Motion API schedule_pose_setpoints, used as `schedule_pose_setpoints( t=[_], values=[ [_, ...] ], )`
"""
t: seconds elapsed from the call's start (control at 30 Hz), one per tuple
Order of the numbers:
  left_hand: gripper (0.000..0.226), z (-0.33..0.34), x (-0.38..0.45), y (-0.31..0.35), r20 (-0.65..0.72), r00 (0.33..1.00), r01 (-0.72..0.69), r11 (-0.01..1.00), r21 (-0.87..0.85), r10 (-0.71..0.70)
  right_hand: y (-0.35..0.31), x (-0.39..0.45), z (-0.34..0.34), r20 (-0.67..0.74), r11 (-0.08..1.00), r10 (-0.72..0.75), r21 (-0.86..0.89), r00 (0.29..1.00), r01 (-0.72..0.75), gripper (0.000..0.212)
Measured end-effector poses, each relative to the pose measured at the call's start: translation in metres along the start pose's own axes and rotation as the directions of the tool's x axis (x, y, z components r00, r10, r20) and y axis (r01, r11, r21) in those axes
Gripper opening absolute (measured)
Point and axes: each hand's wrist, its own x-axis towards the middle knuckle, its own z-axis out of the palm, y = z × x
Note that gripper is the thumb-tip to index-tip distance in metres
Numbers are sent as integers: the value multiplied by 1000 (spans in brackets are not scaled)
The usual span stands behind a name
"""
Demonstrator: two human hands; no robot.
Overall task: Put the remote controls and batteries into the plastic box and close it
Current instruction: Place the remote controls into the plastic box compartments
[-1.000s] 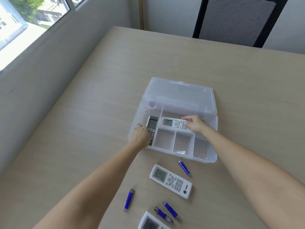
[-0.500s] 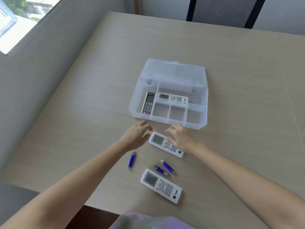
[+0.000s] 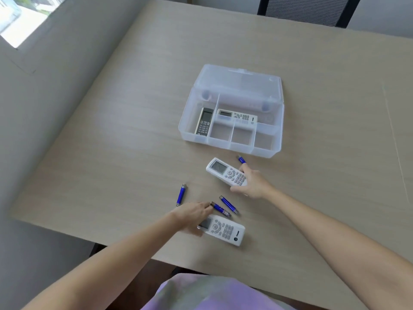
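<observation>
The clear plastic box (image 3: 230, 145) stands open on the table, lid leaning back. A dark remote (image 3: 204, 120) lies in its left compartment and a white remote (image 3: 237, 115) in the long rear one. In front of the box, my right hand (image 3: 252, 183) grips the lower end of a second white remote (image 3: 223, 171). Nearer to me, my left hand (image 3: 192, 217) closes on the screen end of a third white remote (image 3: 225, 230). Blue batteries lie around: one at left (image 3: 181, 194), two between my hands (image 3: 224, 206), one behind my right fingers (image 3: 241, 159).
The beige table (image 3: 111, 142) runs to a wall and window (image 3: 22, 16) on the left. A black chair (image 3: 306, 10) stands at the far edge. The table's near edge is just below my left hand.
My left hand moved down from beside the upper remote to the lower remote. My right hand closed on the upper white remote. The view shifted, so the box sits higher in frame.
</observation>
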Motion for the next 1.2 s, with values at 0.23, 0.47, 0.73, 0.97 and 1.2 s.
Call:
schedule_pose_setpoints(
  t=[0.23,0.47,0.73,0.97,1.2],
  values=[
    [37,-29,-28,-33,-249,962,17,940,-342,-108,-3,1,-98,-100,831,33,556,994,29,51],
    [36,-125,13,-90,-537,598,79,710,-699,-595,-12,79,-166,-193,671,201,742,960,9,42],
    [31,-158,72,-125,-453,478,109,562,-820,-753,-12,169,-165,-118,799,144,599,983,-45,34],
    [42,-148,82,-131,-488,477,109,600,-792,-731,-3,192,-136,-99,981,81,185,992,-62,35],
    [35,-167,105,-124,-505,625,216,754,-621,-595,-41,169,-146,-194,885,33,462,981,62,64]
  ],
)
